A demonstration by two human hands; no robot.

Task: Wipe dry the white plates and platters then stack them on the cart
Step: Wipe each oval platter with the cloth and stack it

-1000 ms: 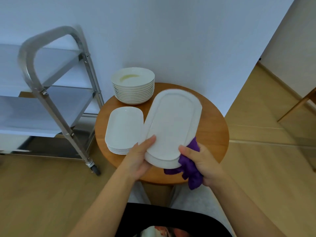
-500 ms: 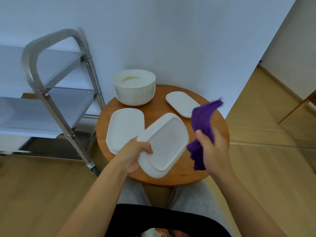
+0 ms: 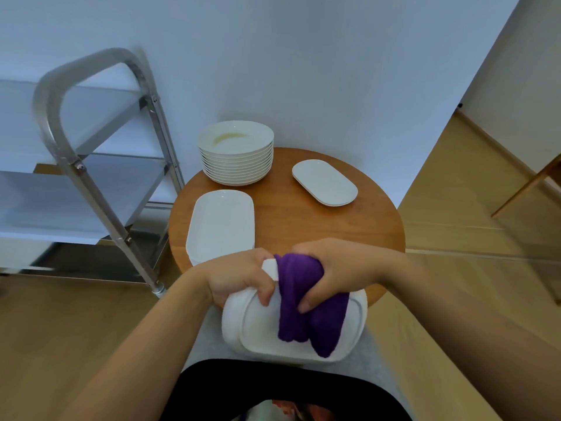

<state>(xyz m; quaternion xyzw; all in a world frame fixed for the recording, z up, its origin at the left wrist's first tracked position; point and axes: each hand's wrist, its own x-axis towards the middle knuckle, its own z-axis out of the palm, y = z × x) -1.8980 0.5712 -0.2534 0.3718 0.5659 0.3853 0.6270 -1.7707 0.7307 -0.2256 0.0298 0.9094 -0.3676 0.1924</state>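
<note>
Purple cloth [image 3: 306,302] bunched in right hand [image 3: 340,268], fingers curled round it, pressed against upper face of held platter [image 3: 261,335]. Left hand [image 3: 239,281] gripping far-left edge of same platter, thumb over rim, fingers wrapped beneath. Platter held clear of round wooden desk [image 3: 303,223], just off near edge of desk, above lap.

Remaining on desk: stack of round plates [image 3: 236,156] at far-left edge; stack of rectangular platters [image 3: 221,223] at near left; single oval platter [image 3: 324,182] at far right. Metal cart [image 3: 91,165] standing left of desk, nothing visible on its shelves in this view.

Step in hand, as judged: wiping dry the first platter. Task at early stage; nothing stacked on cart as far as visible.

Next move, as judged: sweep cloth along full length of platter face, then turn platter over for underside; keep left-hand grip firm on rim, since glazed surface likely slippery when damp. After drying, carry leftward past desk edge and set flat on cart shelf, clearing cart handle frame.
</note>
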